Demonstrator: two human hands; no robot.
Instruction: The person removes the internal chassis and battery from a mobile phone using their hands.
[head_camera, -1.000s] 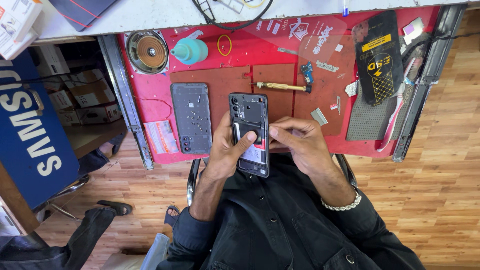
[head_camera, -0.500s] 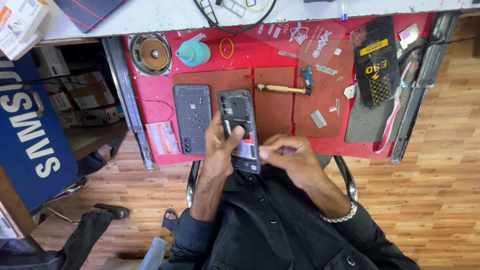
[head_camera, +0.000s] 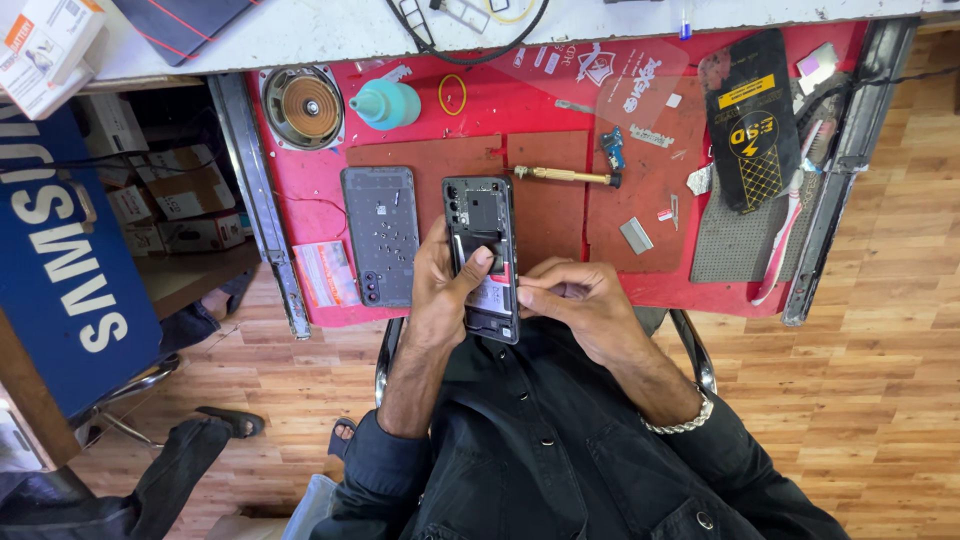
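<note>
- A seated person in a dark shirt works at a red bench (head_camera: 540, 100), seen from above.
- The left hand (head_camera: 440, 285) is wrapped around an opened phone (head_camera: 483, 255) with its back off and inner parts showing; the thumb lies across its middle.
- The phone is held over the near edge of the bench, about midway along it, top end pointing toward the far edge.
- The right hand (head_camera: 575, 300) sits against the phone's right side, fingers curled narrow with the tips pinched together at its lower part; whether they hold anything cannot be told.
- A grey back cover (head_camera: 380, 235) lies flat on the bench just left of the phone, beside the left hand.
- A brass-handled screwdriver (head_camera: 562, 176) lies beyond the phone, toward the middle of the bench.
- A teal bottle (head_camera: 386, 103) and a round speaker (head_camera: 303, 106) stand near the far left corner.
- A white and pink toothbrush (head_camera: 785, 245) rests by the right edge.
- A silver bracelet (head_camera: 680, 423) circles the right wrist.
</note>
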